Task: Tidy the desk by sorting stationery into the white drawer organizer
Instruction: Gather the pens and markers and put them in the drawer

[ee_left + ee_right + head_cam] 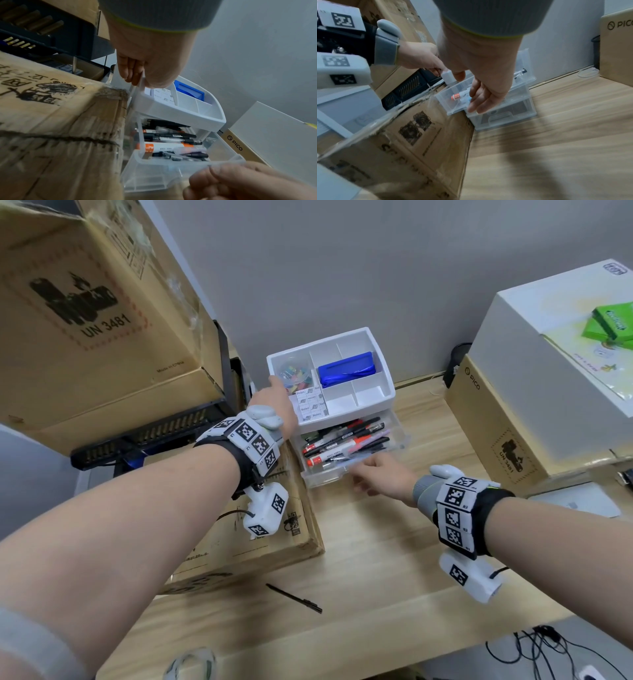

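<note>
A white organizer (376, 392) stands at the back edge of a wooden desk (394, 542), against a grey wall (342, 268). Its clear drawer (346, 470) is pulled out toward the person, full of pens (346, 440) lying crosswise. The right hand (383, 479) is at the drawer's front edge, fingers (479, 102) straight and close together, touching it. The left hand (274, 402) grips the top tray's left rim, fingers curled. One black pen (294, 598) lies loose near the desk's front edge, slanted, well behind both hands, probably next. Cardboard boxes (85, 320) crowd both sides.
</note>
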`<state>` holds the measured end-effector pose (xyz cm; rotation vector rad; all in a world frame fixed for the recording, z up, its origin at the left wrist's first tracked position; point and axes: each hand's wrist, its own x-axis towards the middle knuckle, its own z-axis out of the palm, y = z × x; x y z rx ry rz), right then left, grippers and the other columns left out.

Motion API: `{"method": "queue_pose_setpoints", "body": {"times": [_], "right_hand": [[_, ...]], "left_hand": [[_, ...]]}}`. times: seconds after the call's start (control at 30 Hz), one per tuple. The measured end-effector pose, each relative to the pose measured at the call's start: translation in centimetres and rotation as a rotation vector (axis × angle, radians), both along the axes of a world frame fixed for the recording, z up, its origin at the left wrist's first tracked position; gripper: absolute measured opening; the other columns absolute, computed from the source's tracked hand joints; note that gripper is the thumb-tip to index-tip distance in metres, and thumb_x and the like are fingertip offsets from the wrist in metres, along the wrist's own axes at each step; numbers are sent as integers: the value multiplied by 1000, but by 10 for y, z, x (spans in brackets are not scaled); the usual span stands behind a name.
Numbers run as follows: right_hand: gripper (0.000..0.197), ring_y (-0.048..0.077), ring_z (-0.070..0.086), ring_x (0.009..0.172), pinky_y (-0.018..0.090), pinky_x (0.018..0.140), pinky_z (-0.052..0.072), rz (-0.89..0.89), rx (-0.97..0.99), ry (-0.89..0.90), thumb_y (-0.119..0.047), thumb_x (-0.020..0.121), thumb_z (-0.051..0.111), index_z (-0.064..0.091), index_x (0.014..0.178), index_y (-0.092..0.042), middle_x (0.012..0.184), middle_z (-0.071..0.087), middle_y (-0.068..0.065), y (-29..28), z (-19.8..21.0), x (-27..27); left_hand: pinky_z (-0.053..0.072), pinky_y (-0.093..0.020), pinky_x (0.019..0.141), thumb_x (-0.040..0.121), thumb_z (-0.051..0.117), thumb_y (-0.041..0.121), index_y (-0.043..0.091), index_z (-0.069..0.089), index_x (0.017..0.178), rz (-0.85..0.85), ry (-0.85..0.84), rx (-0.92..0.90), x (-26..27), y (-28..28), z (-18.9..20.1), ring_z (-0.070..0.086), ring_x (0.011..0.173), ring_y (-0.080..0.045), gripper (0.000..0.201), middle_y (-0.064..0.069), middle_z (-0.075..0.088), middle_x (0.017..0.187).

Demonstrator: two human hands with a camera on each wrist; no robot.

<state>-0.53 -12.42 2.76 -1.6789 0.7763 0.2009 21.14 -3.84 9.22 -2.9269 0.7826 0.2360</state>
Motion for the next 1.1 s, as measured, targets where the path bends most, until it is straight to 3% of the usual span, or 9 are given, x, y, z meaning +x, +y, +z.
{"method": "queue_pose_setpoints", "body": {"times": [0.13,0.33,0.43,0.57,0.7,0.9,1.1], "right_hand": [[22,14,68,70,31,70,54,-32,63,-36,-23,96,57,67,89,-5,90,70,11,0,9,17],[19,23,71,94,33,73,53,75,24,20,-27,95,59,58,83,-14,85,62,3,2,9,25],[15,24,70,97,35,77,55,79,10,30,-25,95,59,60,86,-13,86,64,5,2,6,27],[5,25,61,83,36,73,52,83,-19,14,-15,92,57,58,90,-10,85,62,11,3,7,36],[2,23,56,80,35,70,49,72,-44,7,-10,91,56,55,89,-9,84,59,13,2,10,49],[7,25,53,73,35,67,49,81,-88,15,-11,86,57,56,78,-10,75,56,12,-1,9,65],[9,24,48,67,35,64,45,66,-123,12,-15,76,57,51,70,-12,69,50,12,-2,8,73]], "left_hand": [[46,-36,74,95,54,18,2,11,154,-1,-6,21,1,-2,-2,62,111,-33,75,-18,60,125],[49,-37,80,96,53,20,2,12,153,0,-7,26,6,-2,-5,61,113,-33,73,-18,59,128],[47,-36,74,95,53,19,1,14,152,-13,-1,-1,9,0,-7,63,108,-32,71,-17,63,122],[45,-35,66,95,53,23,1,17,152,-25,-6,-31,11,2,-8,65,101,-32,71,-16,65,115],[44,-36,62,94,53,24,2,20,149,-41,-18,-52,10,4,-11,66,95,-31,68,-14,67,108],[50,-37,65,94,54,27,5,21,148,-68,6,-92,12,9,-11,66,92,-30,67,-13,66,107],[43,-36,60,93,54,29,5,23,147,-73,10,-121,11,11,-11,65,89,-29,67,-12,67,104]]}}
